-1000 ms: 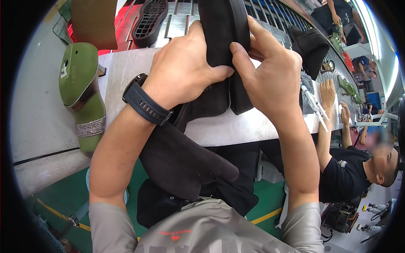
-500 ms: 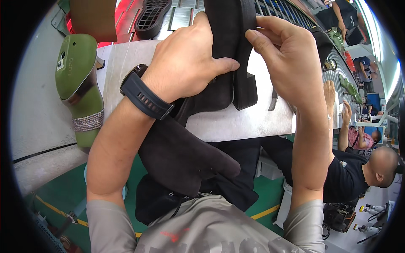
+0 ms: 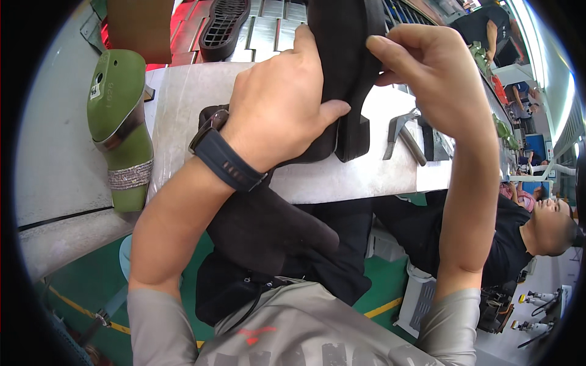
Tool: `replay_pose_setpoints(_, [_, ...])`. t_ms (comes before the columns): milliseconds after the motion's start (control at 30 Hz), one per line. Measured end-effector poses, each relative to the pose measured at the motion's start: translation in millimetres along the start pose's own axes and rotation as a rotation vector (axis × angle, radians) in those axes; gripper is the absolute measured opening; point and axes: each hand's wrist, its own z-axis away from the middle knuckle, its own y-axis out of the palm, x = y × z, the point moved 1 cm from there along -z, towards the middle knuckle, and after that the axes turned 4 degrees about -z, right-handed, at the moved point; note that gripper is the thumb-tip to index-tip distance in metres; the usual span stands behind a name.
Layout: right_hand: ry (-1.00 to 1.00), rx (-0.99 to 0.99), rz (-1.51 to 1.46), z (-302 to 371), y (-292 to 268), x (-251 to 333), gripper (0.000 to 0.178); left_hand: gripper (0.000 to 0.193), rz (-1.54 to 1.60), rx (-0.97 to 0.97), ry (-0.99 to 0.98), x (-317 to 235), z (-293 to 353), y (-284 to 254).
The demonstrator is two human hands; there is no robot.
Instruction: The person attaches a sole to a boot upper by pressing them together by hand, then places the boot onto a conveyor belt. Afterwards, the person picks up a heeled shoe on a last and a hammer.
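A black suede boot (image 3: 339,67) lies sole-side to the right over the near edge of the worktable, its soft shaft (image 3: 268,229) hanging down toward my lap. My left hand (image 3: 281,100) is wrapped round the boot's foot, thumb pressing near the sole. Along the boot's right side runs a black heeled sole (image 3: 353,137), set against the upper. My right hand (image 3: 433,73) pinches the sole's outer edge between thumb and fingers; some fingertips are hidden behind it. The boot's toe runs out of the top of the view.
On the left stands a green shoe last (image 3: 116,116) with a glittery band. A loose black sole (image 3: 224,27) rests on the metal slats beyond the table. A hammer-like tool (image 3: 412,143) lies right of the boot. A co-worker in black (image 3: 506,238) sits at the right.
My right hand has shifted up and right along the sole's edge. Boot and left hand have moved slightly right. The hammer-like tool now shows more fully on the table.
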Motion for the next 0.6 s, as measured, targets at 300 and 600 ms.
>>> replay_pose_setpoints(300, [-0.075, -0.306, 0.196, 22, 0, 27, 0.039, 0.098, -0.011, -0.004, 0.081, -12, 5, -12])
replay_pose_setpoints(600, [0.017, -0.586, -1.035, 203, 95, -60, 0.042, 0.074, -0.250, -0.321, 0.572, -19, 94, 25])
